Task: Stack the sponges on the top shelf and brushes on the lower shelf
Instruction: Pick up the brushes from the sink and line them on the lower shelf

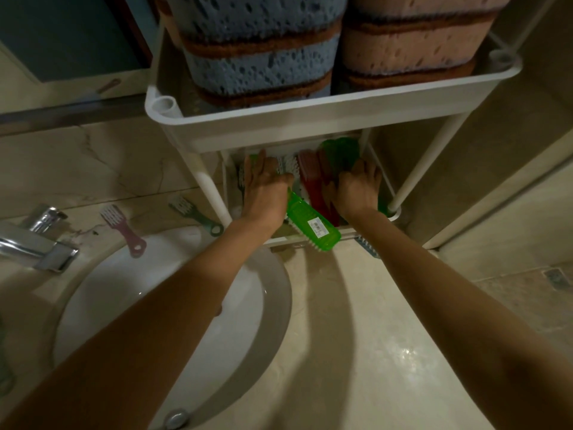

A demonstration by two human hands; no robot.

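Note:
A white two-tier rack stands on the counter; its top shelf (310,119) holds a stack of blue sponges (260,51) and a stack of pink sponges (415,48). Both hands reach into the lower shelf (313,240). My left hand (263,187) lies flat, fingers spread, on brushes at the left, touching a white-bristled one (288,165). My right hand (356,187) presses against a red brush (313,178) and a green brush (339,153) at the right. A green brush with a barcode label (313,225) sticks out over the shelf's front edge.
A pink small brush (124,228) and a dark green small brush (195,214) lie on the beige counter left of the rack. A white sink basin (273,293) with a chrome tap (37,243) is at lower left. A blue bristled thing (367,246) shows under the rack's front right.

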